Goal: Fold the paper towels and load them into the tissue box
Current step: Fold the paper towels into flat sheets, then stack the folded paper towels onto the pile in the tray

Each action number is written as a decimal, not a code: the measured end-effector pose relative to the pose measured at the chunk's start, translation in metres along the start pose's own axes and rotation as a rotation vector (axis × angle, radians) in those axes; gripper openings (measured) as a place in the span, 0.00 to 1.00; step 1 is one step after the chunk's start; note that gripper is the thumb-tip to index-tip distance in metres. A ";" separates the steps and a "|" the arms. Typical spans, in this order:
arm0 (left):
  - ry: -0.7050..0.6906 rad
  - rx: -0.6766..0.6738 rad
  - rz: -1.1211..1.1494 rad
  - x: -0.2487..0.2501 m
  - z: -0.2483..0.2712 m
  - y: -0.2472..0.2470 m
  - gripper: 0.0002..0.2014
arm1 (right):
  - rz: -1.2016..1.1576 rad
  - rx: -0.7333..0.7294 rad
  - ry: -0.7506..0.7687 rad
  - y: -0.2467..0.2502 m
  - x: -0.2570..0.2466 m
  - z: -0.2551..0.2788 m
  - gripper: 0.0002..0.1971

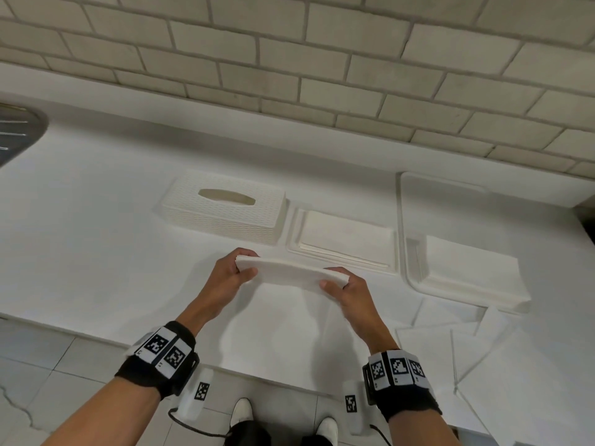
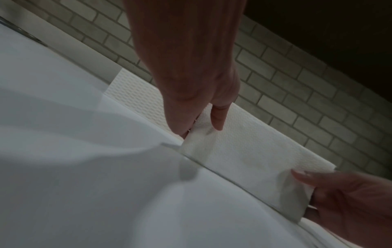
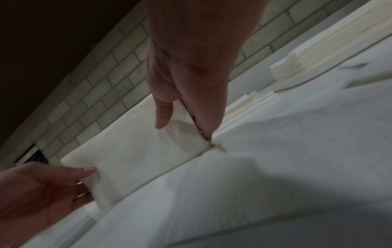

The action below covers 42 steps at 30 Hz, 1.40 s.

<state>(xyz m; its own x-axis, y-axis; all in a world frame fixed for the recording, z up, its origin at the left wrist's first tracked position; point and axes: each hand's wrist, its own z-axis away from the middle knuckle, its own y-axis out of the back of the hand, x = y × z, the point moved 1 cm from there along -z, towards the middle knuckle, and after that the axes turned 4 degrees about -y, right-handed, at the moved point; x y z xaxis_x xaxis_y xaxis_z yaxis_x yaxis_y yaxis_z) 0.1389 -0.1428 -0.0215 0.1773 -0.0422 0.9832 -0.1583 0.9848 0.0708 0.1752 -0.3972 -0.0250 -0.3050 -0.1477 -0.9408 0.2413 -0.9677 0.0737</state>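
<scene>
Head view, from left to right: a metal sink (image 1: pixel 19 130) sits at the desk's (image 1: pixel 96 252) far left edge, at about ten o'clock from the hands. The tissue box (image 1: pixel 222 214), its slot facing up, lies at eleven o'clock of the left hand (image 1: pixel 230 278). That hand pinches the left end of a folded paper towel (image 1: pixel 289 272), thumb on the near face and fingers behind. The towel's long axis runs left to right, held just above the desk. The right hand (image 1: pixel 349 292) pinches the other end the same way. At one o'clock of the right hand, close by, an open tray (image 1: pixel 294 233) holds a stack of folded towels (image 1: pixel 347 236). Both hands are near it, the right one nearer. Further right, a larger tray (image 1: pixel 407 252) carries an unfolded stack (image 1: pixel 473 272), with loose sheets (image 1: pixel 483 349) at four o'clock.
</scene>
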 end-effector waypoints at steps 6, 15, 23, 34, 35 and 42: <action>-0.017 -0.008 -0.031 -0.002 0.000 0.001 0.16 | 0.055 -0.010 0.002 0.002 0.005 -0.002 0.11; -0.002 0.028 -0.050 -0.004 0.000 0.003 0.17 | 0.085 -0.012 0.012 0.002 0.004 -0.001 0.12; -0.016 0.151 -0.045 0.021 -0.009 -0.022 0.05 | 0.151 0.197 -0.015 0.020 -0.001 -0.005 0.09; 0.079 0.176 -0.178 0.076 -0.107 -0.114 0.11 | 0.122 0.584 -0.068 0.095 -0.051 -0.067 0.17; 0.096 0.182 -0.207 0.073 -0.113 -0.118 0.11 | 0.160 0.590 -0.080 0.097 -0.053 -0.072 0.17; 0.075 0.199 -0.361 0.052 -0.133 -0.133 0.14 | 0.313 0.618 -0.140 0.100 -0.038 -0.100 0.17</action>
<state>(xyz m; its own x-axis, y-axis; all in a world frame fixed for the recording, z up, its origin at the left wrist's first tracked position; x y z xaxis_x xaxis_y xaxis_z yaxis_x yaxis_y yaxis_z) 0.2988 -0.2534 -0.0025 0.3254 -0.3588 0.8749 -0.2565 0.8570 0.4469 0.3030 -0.4680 -0.0148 -0.4326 -0.4224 -0.7966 -0.2178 -0.8084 0.5469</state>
